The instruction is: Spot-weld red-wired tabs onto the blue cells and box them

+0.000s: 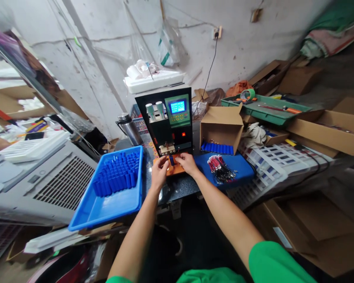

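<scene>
A black spot welder (171, 118) with a lit blue screen stands in front of me on a dark speckled tabletop. At its foot, on an orange block (177, 169), sits a small dark blue battery cell (171, 160) below the welding tips. My left hand (160, 171) is just left of the cell with its fingers pinched. From the right, my right hand (188, 163) reaches to the cell's other side, thumb and fingers pressed together. Whatever either pinch holds is too small to make out. Red and black wire leads (221, 169) lie bundled on a blue pad (242, 167) to the right.
A blue tray (112, 210) on the left holds several rows of blue cells (116, 173). An open carton (221, 118) with more cells stands behind the pad. A steel flask (130, 129) is beside the welder; a green tool tray (265, 108) is at back right.
</scene>
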`<action>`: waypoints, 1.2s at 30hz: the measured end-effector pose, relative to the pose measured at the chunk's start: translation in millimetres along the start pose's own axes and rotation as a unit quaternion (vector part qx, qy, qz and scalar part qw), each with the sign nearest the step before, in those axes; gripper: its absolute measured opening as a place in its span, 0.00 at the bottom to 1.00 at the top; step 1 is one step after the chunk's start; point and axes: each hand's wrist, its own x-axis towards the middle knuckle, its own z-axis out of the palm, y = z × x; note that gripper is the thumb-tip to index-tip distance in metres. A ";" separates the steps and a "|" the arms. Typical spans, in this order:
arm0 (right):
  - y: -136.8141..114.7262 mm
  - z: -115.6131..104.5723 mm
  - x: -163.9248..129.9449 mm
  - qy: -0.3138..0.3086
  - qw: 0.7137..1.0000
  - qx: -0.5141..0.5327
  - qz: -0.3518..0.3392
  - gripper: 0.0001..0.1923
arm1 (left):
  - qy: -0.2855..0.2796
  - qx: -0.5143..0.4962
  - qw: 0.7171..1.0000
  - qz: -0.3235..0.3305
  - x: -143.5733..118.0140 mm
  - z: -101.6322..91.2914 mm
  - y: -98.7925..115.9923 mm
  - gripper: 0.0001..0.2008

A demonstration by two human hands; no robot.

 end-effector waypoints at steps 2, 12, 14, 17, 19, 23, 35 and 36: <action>-0.6 -0.7 -0.2 -0.001 1.000 0.011 0.006 0.14 | 0.014 0.042 0.999 -0.001 -8.3 -11.9 1.3 0.19; -3.3 -1.8 -3.6 -0.005 1.000 0.023 0.006 0.16 | -0.022 0.166 0.984 0.058 -30.8 -22.3 5.7 0.09; -4.3 -2.2 -4.2 -0.007 0.999 0.034 0.009 0.16 | -0.019 0.152 0.987 0.037 -27.2 -16.7 4.5 0.10; -5.6 -4.1 -5.4 -0.023 0.998 0.059 0.013 0.17 | -0.013 0.113 0.994 -0.002 -24.1 -11.1 4.7 0.10; -6.4 -6.3 -6.7 -0.048 0.997 0.064 0.006 0.16 | 0.001 0.088 0.996 -0.018 -23.7 -8.1 6.7 0.10; -6.7 -10.2 -8.9 -0.096 0.994 0.050 -0.024 0.14 | 0.003 0.046 0.999 -0.023 -22.8 1.4 11.5 0.10; -4.9 -9.2 -7.4 -0.068 0.991 0.110 0.024 0.14 | -0.012 0.162 0.981 0.108 -25.9 3.0 6.3 0.07; -5.8 -9.8 -7.2 -0.061 0.990 0.124 0.036 0.14 | -0.035 0.180 0.974 0.131 -24.9 0.9 5.8 0.09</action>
